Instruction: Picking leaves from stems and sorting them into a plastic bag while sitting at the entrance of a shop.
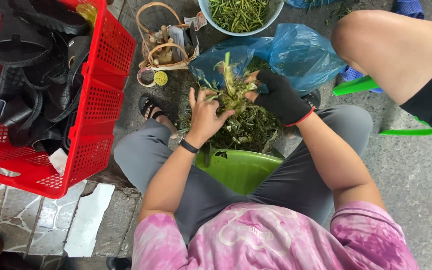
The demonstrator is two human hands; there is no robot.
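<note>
My bare left hand (205,116) and gloved right hand (279,98) both grip a green bunch (232,90) over the scrap pile (248,131), between my knees. Blue bag (296,52) behind; red crate (93,95) left; green stool (238,169) beneath.

Concrete floor (416,180): red crate (93,100) at 9 o'clock, wicker basket (163,47) at 11, white bowl (238,27) at 12, blue bag (296,50) at 1, plant scraps (251,130) centre.
</note>
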